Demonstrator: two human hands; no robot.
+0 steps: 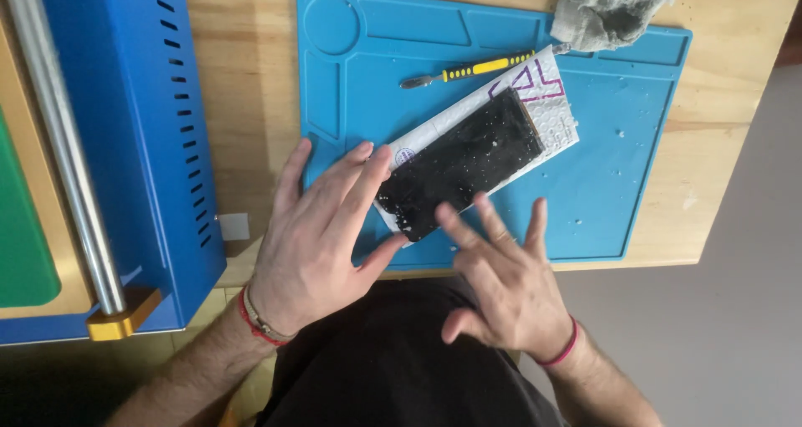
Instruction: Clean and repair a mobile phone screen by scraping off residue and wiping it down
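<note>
1. A black rectangular panel (464,164), glossy and flecked with small white specks, is seen lying diagonally near the middle of the view, its lower end towards the person and its upper end angled up to the right.
2. The panel is laid on a white padded envelope (547,109) with purple markings, which shows along the panel's upper edge and beyond its far end.
3. The left hand (322,226) is spread flat with the fingers extended and slightly apart; its fingertips are placed at the lower left end of the panel, and the thumb is reached in beneath that corner. Nothing is gripped by it.
4. The right hand (501,272) is held open with the fingers fanned apart; its fingertips are seen at the panel's lower edge, though whether they press on it cannot be told. Nothing is clasped by it.
5. Red bands are worn on both wrists.
6. Envelope and panel are carried by a blue work mat (610,185) with moulded compartments along its top and left side.
7. A slim prying tool (468,70) with a yellow and black handle is laid on the mat just above the envelope.
8. A grey cloth (606,9) is bunched at the mat's upper right corner.
9. The mat is set on a pale wooden desk (251,76).
10. A blue metal machine (142,126) with vent slots and a silver bar is stood at the left.
</note>
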